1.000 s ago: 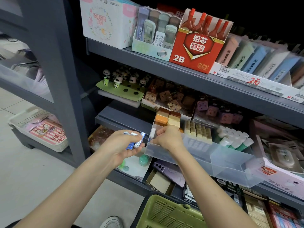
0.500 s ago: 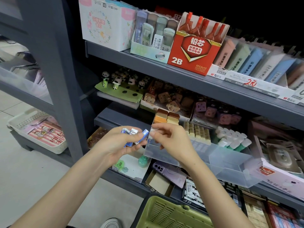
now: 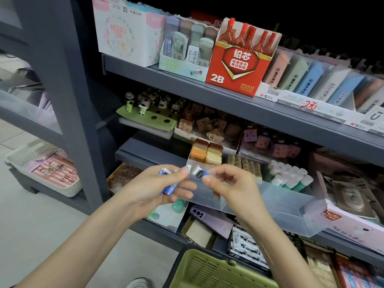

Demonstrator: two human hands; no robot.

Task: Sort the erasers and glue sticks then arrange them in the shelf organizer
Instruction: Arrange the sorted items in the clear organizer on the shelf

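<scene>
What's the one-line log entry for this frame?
left hand: holds blue-sleeved white erasers | right hand: pinches single blue-and-white eraser | clear plastic shelf organizer: behind both hands

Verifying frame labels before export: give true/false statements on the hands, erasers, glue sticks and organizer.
1. The right hand pinches a blue-sleeved eraser. True.
2. The left hand holds nothing. False: the left hand holds blue-and-white erasers.
3. Glue sticks stand in the clear organizer. True.
4. The red 2B box stands inside the organizer. False: the box stands on the upper shelf.
</scene>
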